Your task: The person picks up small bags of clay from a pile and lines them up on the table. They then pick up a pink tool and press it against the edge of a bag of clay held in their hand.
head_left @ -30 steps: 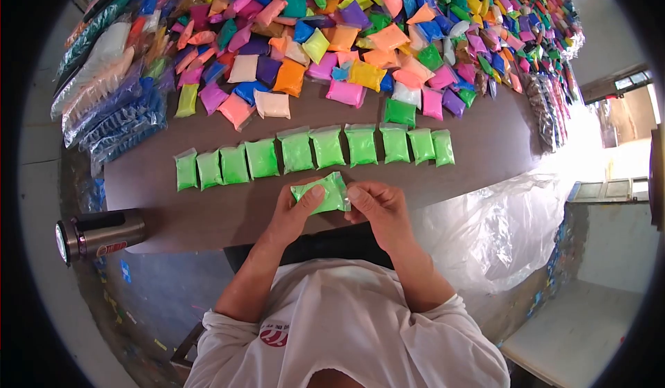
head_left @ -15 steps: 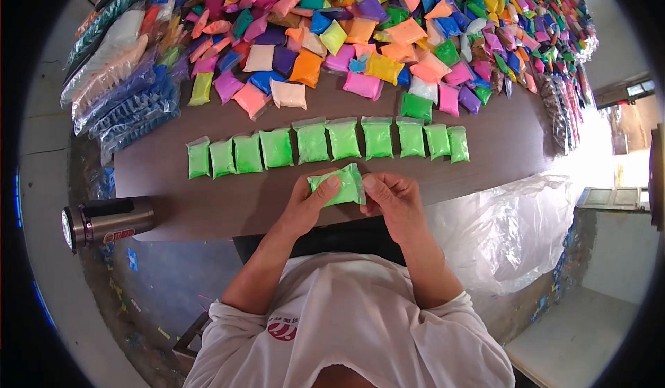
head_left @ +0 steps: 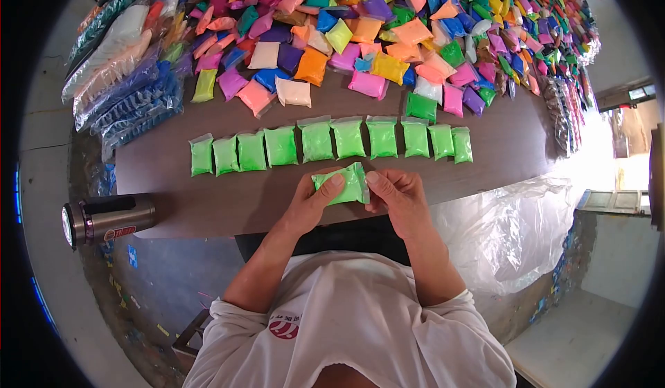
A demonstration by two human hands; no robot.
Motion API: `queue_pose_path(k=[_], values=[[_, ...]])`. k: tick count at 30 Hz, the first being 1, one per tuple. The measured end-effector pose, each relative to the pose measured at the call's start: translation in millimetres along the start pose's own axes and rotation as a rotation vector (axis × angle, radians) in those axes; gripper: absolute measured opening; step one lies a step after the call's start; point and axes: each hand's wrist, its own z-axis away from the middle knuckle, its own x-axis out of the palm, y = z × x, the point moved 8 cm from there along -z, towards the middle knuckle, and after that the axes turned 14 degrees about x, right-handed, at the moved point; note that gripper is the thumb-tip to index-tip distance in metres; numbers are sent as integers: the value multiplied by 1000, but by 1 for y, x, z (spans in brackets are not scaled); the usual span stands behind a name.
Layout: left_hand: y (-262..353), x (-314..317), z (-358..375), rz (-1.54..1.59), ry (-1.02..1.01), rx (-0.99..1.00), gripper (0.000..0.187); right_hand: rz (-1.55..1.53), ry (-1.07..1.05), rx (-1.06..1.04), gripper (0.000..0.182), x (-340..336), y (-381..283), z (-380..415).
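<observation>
A small clear zip bag with bright green filling [head_left: 348, 180] is held over the near edge of the table. My left hand [head_left: 312, 199] is closed around its left part, thumb on top. At the bag's right edge, my right hand [head_left: 395, 197] pinches the clear strip between thumb and fingers. Just beyond my hands lies a row of several similar green bags [head_left: 317, 141], side by side on the dark brown table [head_left: 208, 204].
A big heap of colourful filled bags [head_left: 367, 38] covers the back of the table. Long stacked packs [head_left: 131, 104] lie at the left. A steel thermos [head_left: 111, 218] rests on its side at the left edge. Clear plastic sheeting [head_left: 506, 236] hangs at the right.
Both hands keep their hold on the green bag, with hardly any movement. The whole view has shifted slightly.
</observation>
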Motion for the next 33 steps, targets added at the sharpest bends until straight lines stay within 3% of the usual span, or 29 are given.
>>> queue_pose_path(k=[19, 33], values=[[14, 9, -1, -103, -34, 23, 38, 434, 113, -147, 19, -1, -21, 13], [20, 13, 0, -119, -37, 40, 38, 280, 28, -82, 25, -2, -16, 8]])
